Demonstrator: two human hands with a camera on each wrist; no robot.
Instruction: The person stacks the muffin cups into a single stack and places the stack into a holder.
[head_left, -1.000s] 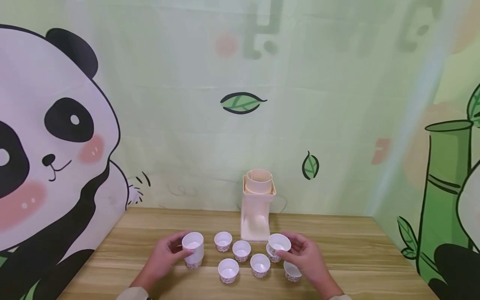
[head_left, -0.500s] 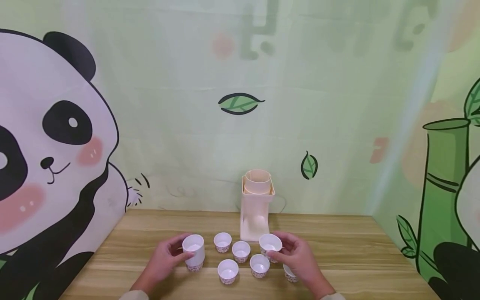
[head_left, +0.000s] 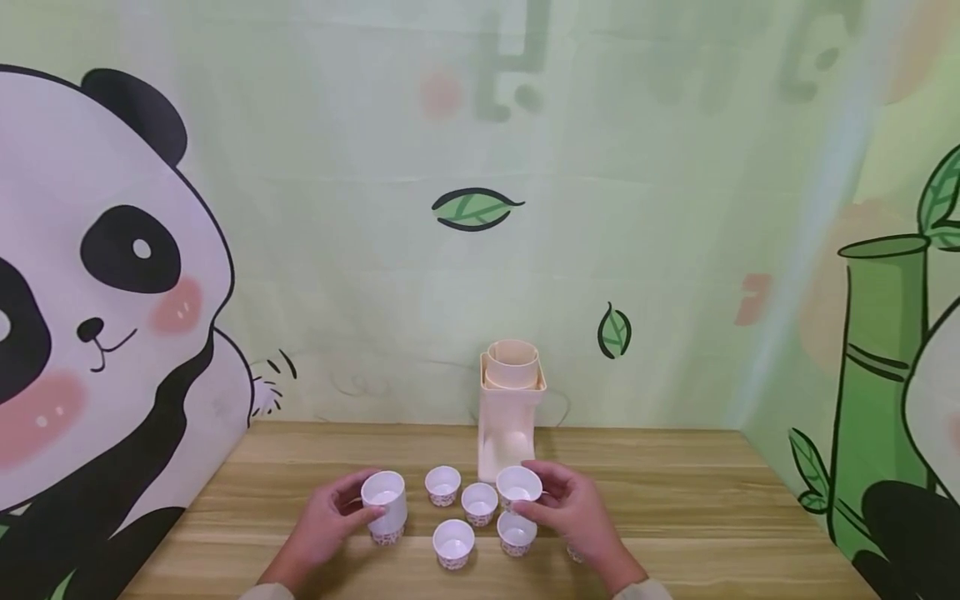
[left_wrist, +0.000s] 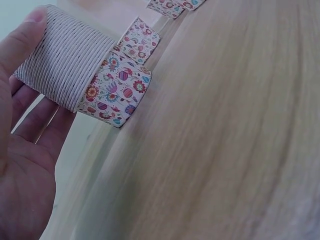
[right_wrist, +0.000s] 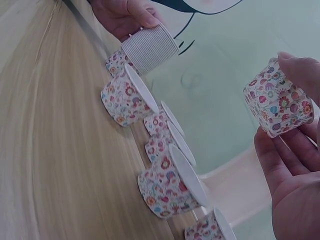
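My left hand (head_left: 330, 521) grips a tall stack of nested white paper cups (head_left: 384, 504), thumb in front and fingers behind. Many rims show as ridges in the left wrist view, above the flowered side of the lowest cup (left_wrist: 116, 87), which is close to the tabletop. My right hand (head_left: 573, 508) pinches a single flowered paper cup (right_wrist: 280, 97) between thumb and fingers, upright and raised above the table. In the head view this cup overlaps a standing cup (head_left: 517, 537). Several more paper cups (head_left: 453, 546) stand mouth up between the hands.
Behind the cups stands a pale pink dispenser (head_left: 506, 429) with a round tube (head_left: 513, 364) at its top. One cup (head_left: 574, 553) is mostly hidden by the right hand. The wooden table (head_left: 690, 500) ends at a cloth backdrop (head_left: 337, 250) printed with pandas and bamboo.
My right hand has moved left with its cup, from over the right-hand cups toward the middle ones. The left hand and its stack stay nearly in place.
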